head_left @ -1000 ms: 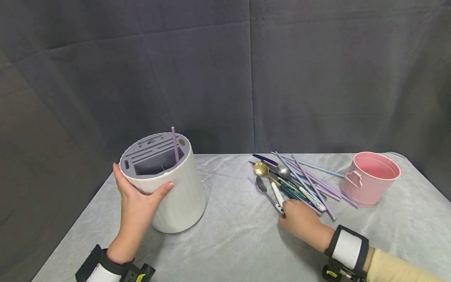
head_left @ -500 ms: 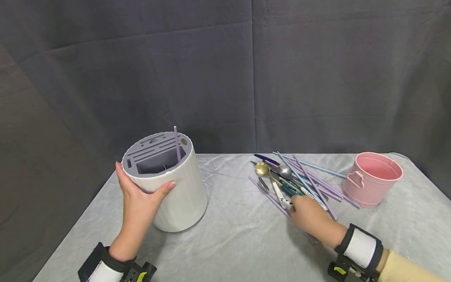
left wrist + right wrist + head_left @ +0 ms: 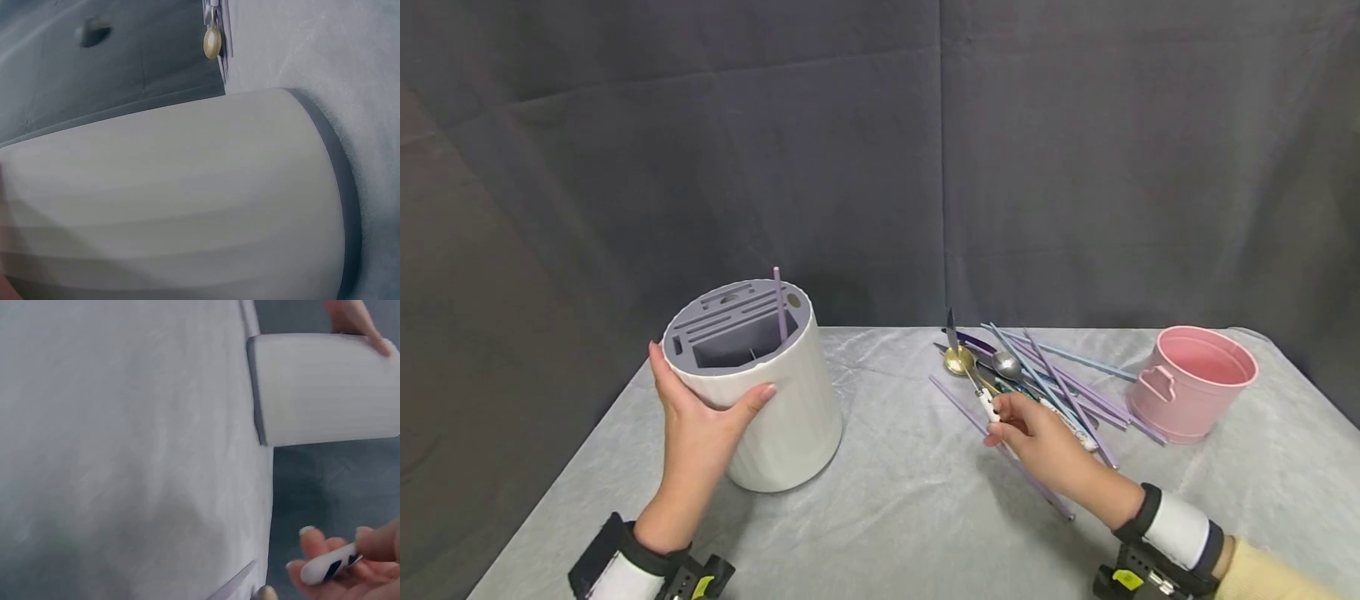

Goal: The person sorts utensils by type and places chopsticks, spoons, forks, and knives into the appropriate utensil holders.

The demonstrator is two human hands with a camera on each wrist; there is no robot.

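Spoon (image 3: 987, 405), white spotted handle: earlier lying at the edge of the cutlery pile (image 3: 1006, 365), now raised above it, pinched by right hand (image 3: 1041, 443). Holder (image 3: 797, 408), white: desk's (image 3: 880, 533) left side, as before, grasped by left hand (image 3: 706, 429).

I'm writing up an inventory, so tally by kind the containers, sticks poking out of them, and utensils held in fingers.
Containers: 2 (white holder, pink bucket)
Sticks poking out: 1 (purple stick)
Held utensils: 1 (spotted-handled utensil, in right fingers)
Total: 4
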